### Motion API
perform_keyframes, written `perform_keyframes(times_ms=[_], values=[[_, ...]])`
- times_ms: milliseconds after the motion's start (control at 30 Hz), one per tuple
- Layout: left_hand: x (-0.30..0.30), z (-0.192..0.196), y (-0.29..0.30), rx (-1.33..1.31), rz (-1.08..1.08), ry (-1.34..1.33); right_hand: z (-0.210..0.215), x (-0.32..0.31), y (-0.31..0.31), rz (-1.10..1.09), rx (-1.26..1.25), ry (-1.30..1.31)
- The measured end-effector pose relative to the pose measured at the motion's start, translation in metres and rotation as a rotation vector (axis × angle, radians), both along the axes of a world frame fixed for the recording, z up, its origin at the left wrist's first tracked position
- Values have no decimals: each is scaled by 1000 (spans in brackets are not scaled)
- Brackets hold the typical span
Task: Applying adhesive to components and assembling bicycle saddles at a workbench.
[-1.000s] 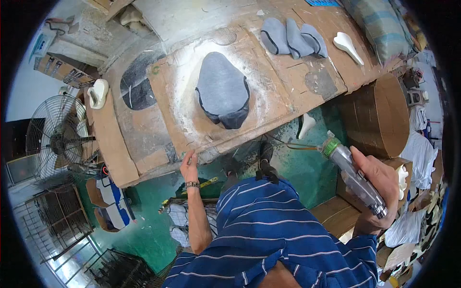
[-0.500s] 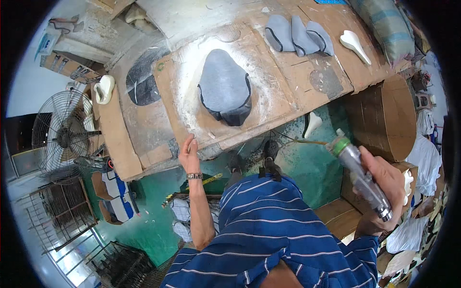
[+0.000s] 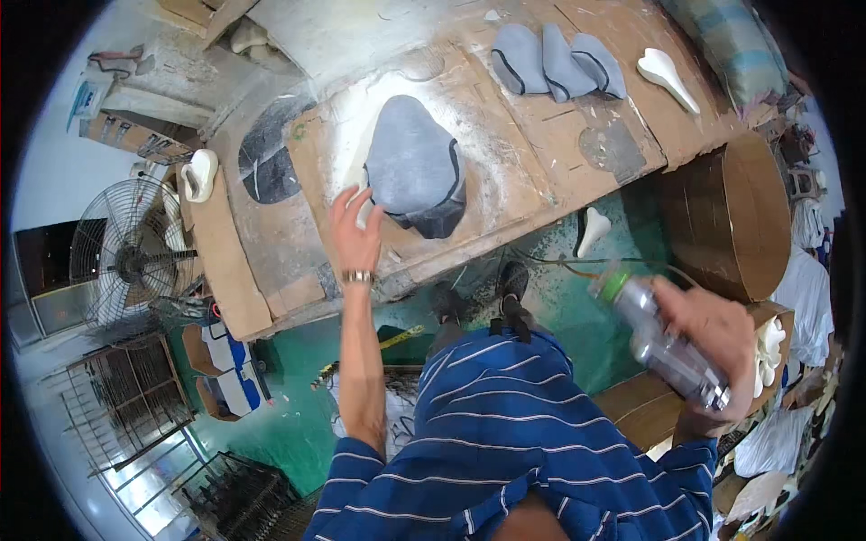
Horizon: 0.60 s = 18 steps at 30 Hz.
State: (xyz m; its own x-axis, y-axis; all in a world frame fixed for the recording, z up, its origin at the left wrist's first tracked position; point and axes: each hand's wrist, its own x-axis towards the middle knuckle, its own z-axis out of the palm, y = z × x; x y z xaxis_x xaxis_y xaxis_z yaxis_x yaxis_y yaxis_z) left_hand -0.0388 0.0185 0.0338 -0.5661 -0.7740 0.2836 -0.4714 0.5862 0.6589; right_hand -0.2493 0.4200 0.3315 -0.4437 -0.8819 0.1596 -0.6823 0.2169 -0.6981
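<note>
A grey fabric saddle cover (image 3: 410, 153) with black side pieces lies on the whitened cardboard, its broad end towards me. My left hand (image 3: 356, 225) is at its near left edge, fingers apart; whether the fingertips touch it I cannot tell. In my right hand (image 3: 713, 325), off to the right above the floor, is a clear plastic bottle (image 3: 658, 343) with a green collar and a shiny metal end, held slantwise. It is smeared by motion. Several more grey saddle covers (image 3: 559, 63) lie overlapping at the back right of the table.
White saddle-shaped pieces lie on the table: one at the right (image 3: 667, 79), one at the left (image 3: 200, 175). Another white piece (image 3: 594, 230) is below the table's edge. A cardboard box (image 3: 731, 221) stands right, a caged fan (image 3: 131, 257) left. A thin hose (image 3: 577, 261) runs near the bottle.
My left hand has moved up and forward from the table's near edge to the saddle cover's side. The bottle in my right hand has shifted slightly left and down.
</note>
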Motion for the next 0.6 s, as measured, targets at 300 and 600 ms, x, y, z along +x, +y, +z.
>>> perform_keyframes(times_ms=[300,600], values=[[-32,0,-32,-211,-232,-226,0,-18,35,-34,6,-1],[-93,67,-46,-315,-316,-359,-9,-15,62,115,17,-175]])
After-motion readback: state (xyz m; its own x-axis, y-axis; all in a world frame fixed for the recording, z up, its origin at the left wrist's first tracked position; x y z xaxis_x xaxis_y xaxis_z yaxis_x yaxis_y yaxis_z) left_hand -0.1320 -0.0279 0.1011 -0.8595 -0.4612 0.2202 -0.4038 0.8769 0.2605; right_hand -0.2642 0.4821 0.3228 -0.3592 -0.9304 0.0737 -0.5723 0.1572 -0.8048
